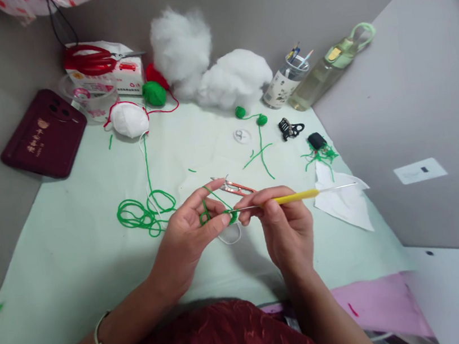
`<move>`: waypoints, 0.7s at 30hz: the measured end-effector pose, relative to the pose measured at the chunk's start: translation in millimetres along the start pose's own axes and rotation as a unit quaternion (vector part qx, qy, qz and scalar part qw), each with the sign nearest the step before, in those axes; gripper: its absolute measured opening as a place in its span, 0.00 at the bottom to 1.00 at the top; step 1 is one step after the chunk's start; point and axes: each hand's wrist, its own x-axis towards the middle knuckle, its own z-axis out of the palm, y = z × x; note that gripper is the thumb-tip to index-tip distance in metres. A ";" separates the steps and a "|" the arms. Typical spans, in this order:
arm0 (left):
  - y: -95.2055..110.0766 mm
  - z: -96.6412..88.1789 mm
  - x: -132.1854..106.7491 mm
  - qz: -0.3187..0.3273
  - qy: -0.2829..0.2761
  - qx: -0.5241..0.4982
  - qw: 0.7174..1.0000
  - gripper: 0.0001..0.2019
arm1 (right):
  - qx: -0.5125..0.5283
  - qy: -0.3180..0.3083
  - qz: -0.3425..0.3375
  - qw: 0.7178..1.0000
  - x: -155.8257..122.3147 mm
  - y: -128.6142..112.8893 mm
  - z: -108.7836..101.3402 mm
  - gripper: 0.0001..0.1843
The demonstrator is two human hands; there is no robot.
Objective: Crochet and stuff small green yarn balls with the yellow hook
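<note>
My right hand (286, 224) grips a crochet hook (295, 197) by its yellow handle, with the metal tip pointing left. At that tip is a small green crochet piece (233, 216), pinched between the thumb and fingers of my left hand (188, 229). Green yarn runs over my raised left index finger and around the other fingers. Loose coils of green yarn (141, 214) lie on the table to the left. A white yarn loop (232, 235) hangs below the piece. Just behind my fingertips lie orange-handled thread snips (238, 188).
White stuffing (233, 77) is heaped at the back beside a green yarn ball (154, 93). Red scissors (94, 60) rest on a tissue box. A phone (47, 135) leans at left; a pencil jar (285, 81) and bottle (321, 76) stand at right. A black claw clip (290, 128) lies nearby.
</note>
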 end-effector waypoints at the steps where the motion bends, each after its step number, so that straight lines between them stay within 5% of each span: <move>1: 0.2 -0.1 -0.1 0.002 0.000 0.001 1.000 0.24 | -0.014 -0.003 -0.010 1.000 -0.5 -1.2 -0.2 0.09; 7: 2.4 1.3 -1.3 0.016 0.010 0.022 1.000 0.24 | -0.191 -0.041 -0.142 0.970 -5.5 -6.0 -1.8 0.15; 11: 2.6 4.9 -2.8 0.036 0.032 0.037 0.998 0.25 | -0.331 -0.093 -0.234 0.909 -10.0 -6.9 -2.5 0.19; 15: 2.2 4.8 -3.3 0.002 0.009 -0.030 1.000 0.25 | -0.450 -0.088 -0.255 0.851 -16.5 -6.8 -0.4 0.24; 18: 3.6 1.4 -1.4 -0.081 -0.067 -0.118 0.987 0.23 | -0.377 -0.040 -0.236 0.895 -15.9 -4.7 1.2 0.18; 21: 5.2 -0.7 0.8 -0.090 -0.067 -0.137 0.984 0.20 | -0.208 0.022 -0.149 0.967 -9.0 -2.6 3.4 0.12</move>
